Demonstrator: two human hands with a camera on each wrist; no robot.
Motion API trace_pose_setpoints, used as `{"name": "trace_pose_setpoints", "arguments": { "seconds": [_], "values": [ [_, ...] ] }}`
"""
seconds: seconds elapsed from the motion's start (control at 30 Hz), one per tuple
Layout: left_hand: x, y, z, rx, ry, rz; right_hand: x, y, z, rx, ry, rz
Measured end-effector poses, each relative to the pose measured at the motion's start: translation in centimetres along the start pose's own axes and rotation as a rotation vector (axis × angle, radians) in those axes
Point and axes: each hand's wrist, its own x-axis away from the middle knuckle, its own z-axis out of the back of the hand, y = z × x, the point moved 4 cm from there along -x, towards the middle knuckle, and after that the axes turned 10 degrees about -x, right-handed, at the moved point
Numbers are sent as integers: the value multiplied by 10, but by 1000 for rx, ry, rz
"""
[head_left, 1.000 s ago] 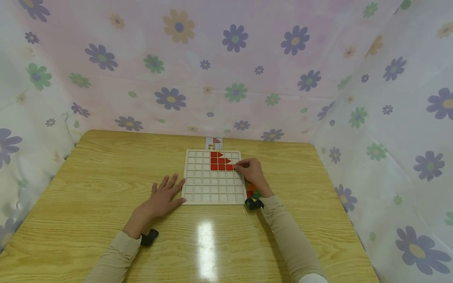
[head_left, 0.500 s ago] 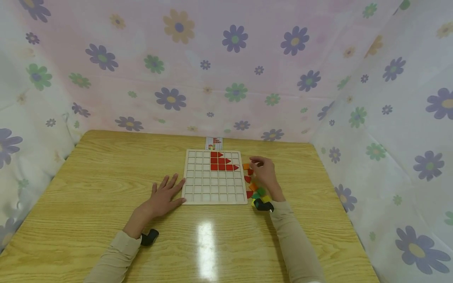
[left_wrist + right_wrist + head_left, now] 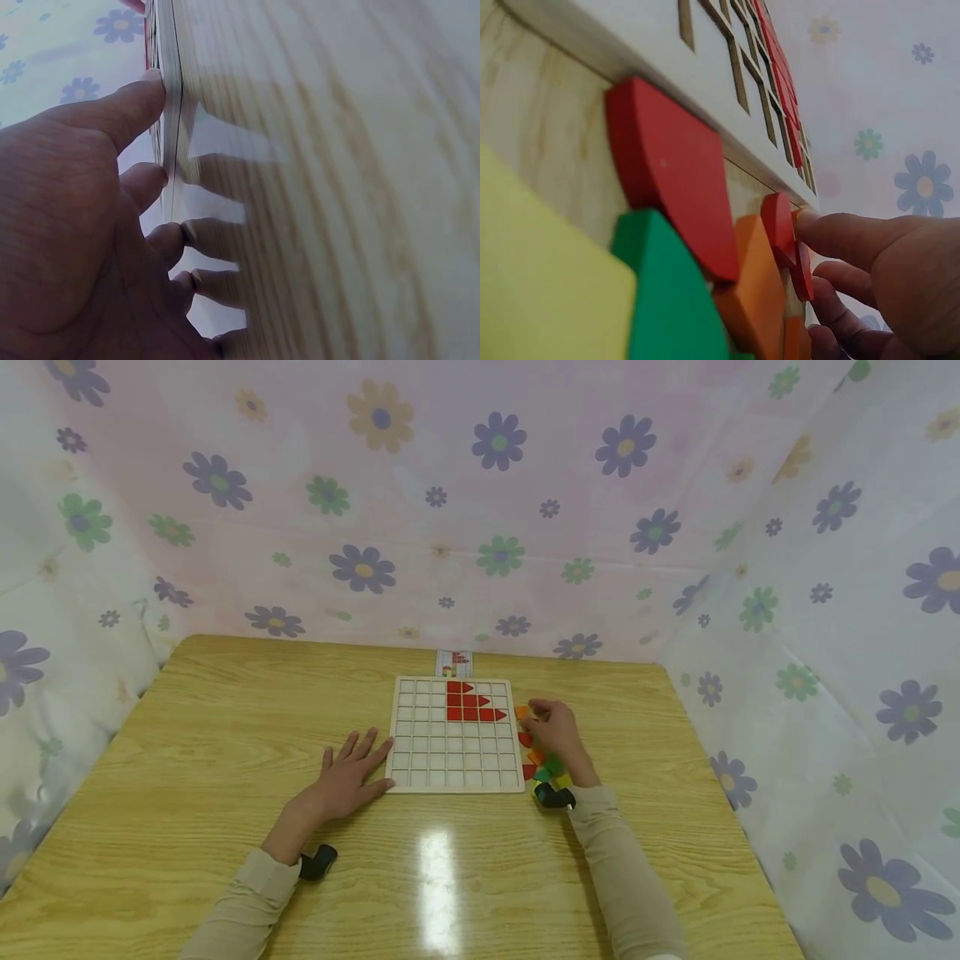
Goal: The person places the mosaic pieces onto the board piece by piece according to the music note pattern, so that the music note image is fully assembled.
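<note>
A wooden grid board (image 3: pixel 427 756) lies on the table with red square and triangle pieces (image 3: pixel 470 702) set in its upper right rows. Flat beside its left edge, my left hand (image 3: pixel 347 785) has its fingers spread; in the left wrist view, the thumb and fingertips touch the board's side. My right hand (image 3: pixel 558 731) is over loose pieces right of the board, thumb and index finger apart. In the right wrist view, the thumb tip is at an orange piece (image 3: pixel 800 217), and the fingertips are close to a small red piece (image 3: pixel 803 274). Part of that red piece is hidden.
A picture card (image 3: pixel 454 663) sits behind the board, showing a red stepped shape. Loose pieces lie right of the board: a red curved piece (image 3: pixel 679 176), a green one (image 3: pixel 667 277), a yellow one (image 3: pixel 547 277) and orange ones. Flowered cloth (image 3: pixel 420 510) surrounds the table.
My right hand left a red triangle at the right end of the third row, moved right to the loose pieces, then lowered its thumb over a red one. My left hand stayed still.
</note>
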Motion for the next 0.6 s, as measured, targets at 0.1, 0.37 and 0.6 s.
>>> {"name": "trace_pose_setpoints", "arguments": {
  "seconds": [0.1, 0.37, 0.6],
  "values": [
    [0, 1, 2, 6, 1, 4, -1, -4, -2, 17, 26, 23],
    [-1, 3, 3, -21, -24, 33, -1, -7, -4, 23, 92, 12],
    [-1, 1, 2, -20, -27, 35, 0, -6, -3, -11, 147, 50]
  ]
}}
